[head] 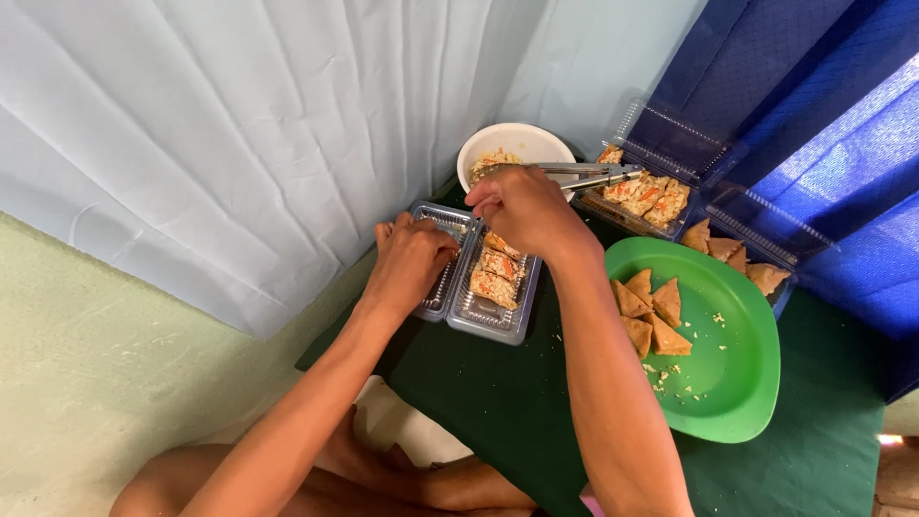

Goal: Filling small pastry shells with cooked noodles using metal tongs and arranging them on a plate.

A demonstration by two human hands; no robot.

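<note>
Right hand [522,211] grip pinches metal tongs [574,174], tips just beneath on filled pieces [496,273]. Left hand [412,260] beside it clamps clear tray [483,321], likely steadying. Beyond: white bowl [517,139]; right: green plate [737,383].

a dark green cloth [517,402] covers the surface and carries everything. on it lie a clear plastic hinged box [483,316] standing open, a white bowl [517,144] behind it, a green plate [737,383] to the right, and two more clear boxes [670,153] near the blue wall. pale floor [86,383] is at the left of the cloth.
</note>
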